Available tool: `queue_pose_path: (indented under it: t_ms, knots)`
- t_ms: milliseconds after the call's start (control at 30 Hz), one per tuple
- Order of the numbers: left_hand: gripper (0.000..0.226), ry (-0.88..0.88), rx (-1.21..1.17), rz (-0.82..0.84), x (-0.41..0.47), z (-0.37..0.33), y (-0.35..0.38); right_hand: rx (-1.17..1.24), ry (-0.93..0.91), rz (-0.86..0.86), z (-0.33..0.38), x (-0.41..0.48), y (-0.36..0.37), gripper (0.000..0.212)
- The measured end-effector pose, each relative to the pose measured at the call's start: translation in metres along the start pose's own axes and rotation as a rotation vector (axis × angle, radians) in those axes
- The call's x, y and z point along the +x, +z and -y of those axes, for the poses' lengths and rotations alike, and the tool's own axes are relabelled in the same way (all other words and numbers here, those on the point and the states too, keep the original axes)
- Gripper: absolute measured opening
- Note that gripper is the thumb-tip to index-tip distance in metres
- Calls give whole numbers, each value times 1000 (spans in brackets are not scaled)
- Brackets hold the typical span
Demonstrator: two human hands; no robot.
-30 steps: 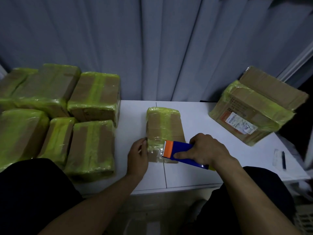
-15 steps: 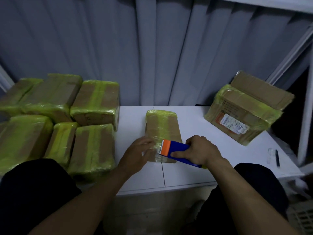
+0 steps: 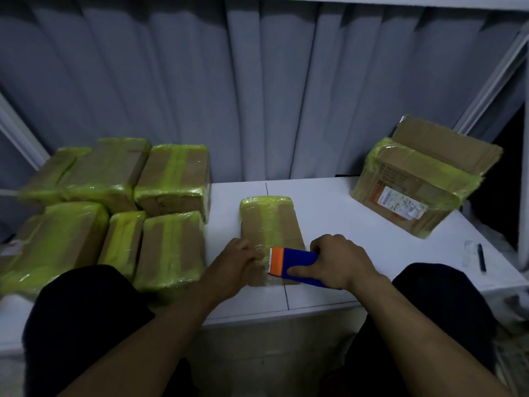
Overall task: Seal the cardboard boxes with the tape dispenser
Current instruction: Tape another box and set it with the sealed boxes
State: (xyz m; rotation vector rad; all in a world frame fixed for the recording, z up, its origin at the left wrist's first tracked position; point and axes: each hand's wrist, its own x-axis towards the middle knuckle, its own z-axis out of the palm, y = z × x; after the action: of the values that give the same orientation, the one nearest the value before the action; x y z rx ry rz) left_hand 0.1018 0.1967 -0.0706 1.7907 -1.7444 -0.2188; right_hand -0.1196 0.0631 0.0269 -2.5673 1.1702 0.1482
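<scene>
Tape dispenser (image 3: 297, 263), blue with an orange front end, is clasped in the right hand (image 3: 339, 260), the thumb laid along its near side and the other digits curled over the top. Its orange end is set on the near part of a small cardboard box (image 3: 270, 224), which is already banded with yellow-green tape. The left hand (image 3: 239, 260) is laid on the near left corner of the same box, just beside the dispenser's front; its fingers are pressed onto the taped surface and nothing is grasped in it. The box lies flat on a white table (image 3: 329, 219), close to the near edge. To the left, a group of taped boxes (image 3: 171, 179) is packed side by side in two rows. At the far right of the table, well apart, a larger box (image 3: 423, 184) with a shipping label is seen, one flap raised. A dark pen (image 3: 481, 257) lies near the right edge. Behind everything, a grey curtain (image 3: 257, 96) is hung.
</scene>
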Motion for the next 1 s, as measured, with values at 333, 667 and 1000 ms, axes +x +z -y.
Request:
queue_pose_path:
  t_ms: [333,667,1000]
  knots:
    - [22,-12,166,-31,-2,-5,3,36,-18,-15,4,-14,-18,59]
    - [34,47,198,62,-2,-4,-3,59,90,43,-3,-9,-15,70]
    - [31,-119,70,-6,0,-24,2,86,93,45,-3,0,-9,77]
